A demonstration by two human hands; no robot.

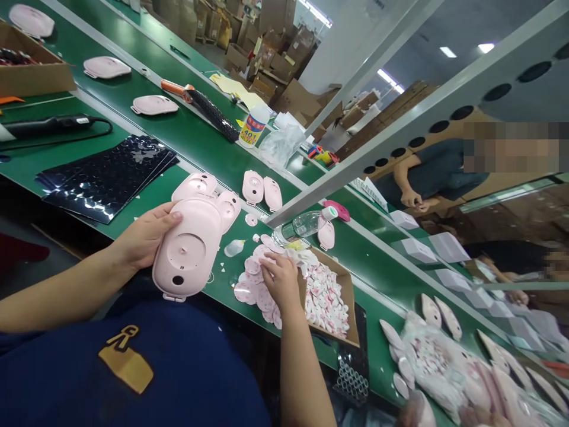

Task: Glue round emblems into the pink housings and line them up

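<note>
My left hand grips the left edge of a pink plastic casing, held tilted over the green table edge with its flat back and round recess facing me. My right hand rests, fingers curled, on a pile of small pink round discs spread on the table beside a shallow cardboard tray full of white and pink small parts. Its fingertips pinch at the discs; what they grip is too small to name. More pink casing halves lie just beyond.
Black glossy sheets lie at left. A glue bottle, clear plastic bottle, black tool with cable and pink casings on the green conveyor. A metal frame bar crosses. Another person sits opposite. Pink parts pile at right.
</note>
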